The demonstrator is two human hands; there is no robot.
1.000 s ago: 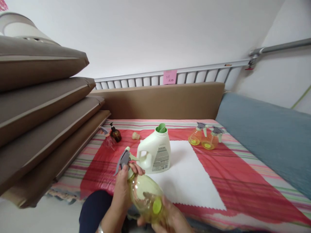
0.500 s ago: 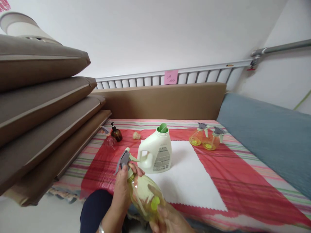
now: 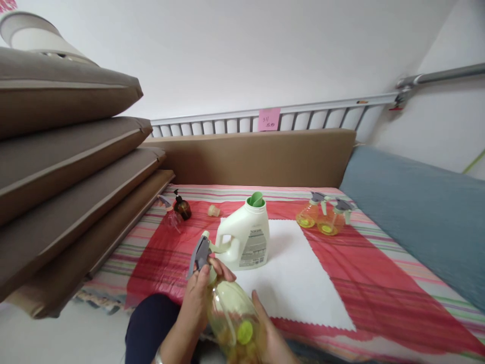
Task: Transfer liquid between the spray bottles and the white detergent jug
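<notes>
A clear, yellow-tinted spray bottle (image 3: 230,309) with a grey and white trigger head (image 3: 199,254) tilts to the left near the front edge. My left hand (image 3: 199,293) is wrapped round its neck, just below the trigger. Against the lower right side of the bottle lies my right hand (image 3: 272,334), supporting it; part of its fingers is hidden behind the bottle. Some yellow liquid shows low inside. Just beyond stands a white detergent jug (image 3: 244,235), upright, with a green spout (image 3: 256,199) in its uncapped mouth.
Two more spray bottles (image 3: 307,216) with yellow liquid stand at the right. On the left are a brown pump bottle (image 3: 182,207), a clear spray bottle (image 3: 171,217) and a beige cap (image 3: 213,211). Stacked brown cushions (image 3: 71,172) rise at the left; a white cloth (image 3: 303,278) lies under the jug.
The spray bottle and my left hand have moved slightly to the right. My right hand has shifted from round the bottle's base to its right side, with its fingers straighter.
</notes>
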